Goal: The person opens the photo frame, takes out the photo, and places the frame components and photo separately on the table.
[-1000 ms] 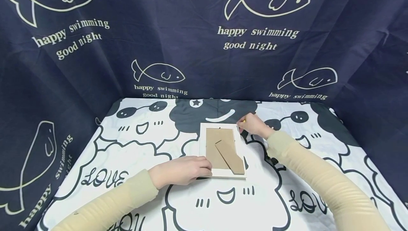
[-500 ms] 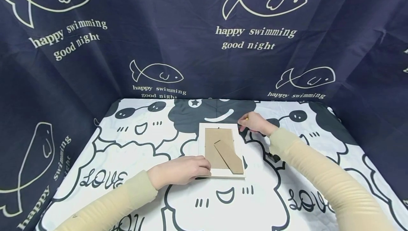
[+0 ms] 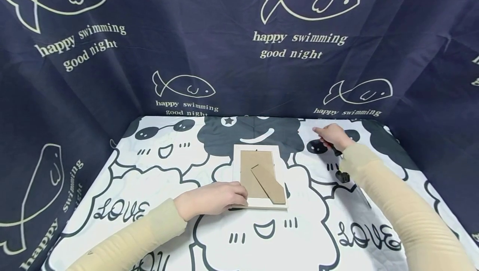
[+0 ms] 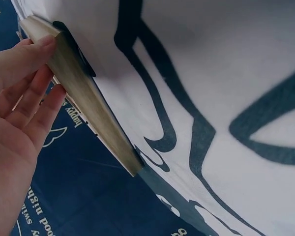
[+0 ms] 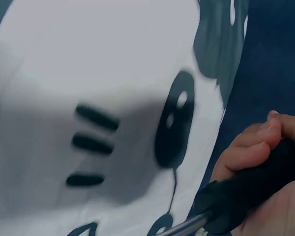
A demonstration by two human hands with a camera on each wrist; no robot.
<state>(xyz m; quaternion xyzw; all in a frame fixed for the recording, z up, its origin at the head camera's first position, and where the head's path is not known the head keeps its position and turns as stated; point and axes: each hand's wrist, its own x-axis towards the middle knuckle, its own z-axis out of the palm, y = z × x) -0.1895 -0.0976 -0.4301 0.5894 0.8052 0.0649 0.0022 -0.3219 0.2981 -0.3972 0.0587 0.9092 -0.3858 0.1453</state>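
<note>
A white picture frame (image 3: 236,167) lies on the patterned cloth, its brown backing board (image 3: 248,183) facing up. A brown stand leg (image 3: 272,188) slants across the board to the lower right. My left hand (image 3: 215,198) holds the frame at its near left corner. In the left wrist view, the thumb of this hand (image 4: 14,108) rests on the frame's edge (image 4: 83,93). Off to the right of the frame, my right hand (image 3: 334,134) grips a screwdriver (image 5: 246,191) by its dark handle. Its metal shaft (image 5: 189,225) shows in the right wrist view.
A white cloth (image 3: 299,246) with black cartoon sheep covers the table. Dark blue curtains (image 3: 232,55) with fish drawings stand behind it and at both sides. A small black object (image 3: 342,176) shows beside the right sleeve (image 3: 396,213).
My right hand has moved from the frame's far right corner out to the right, carrying the screwdriver, whose shaft now points back toward me. The left hand and frame stay put.
</note>
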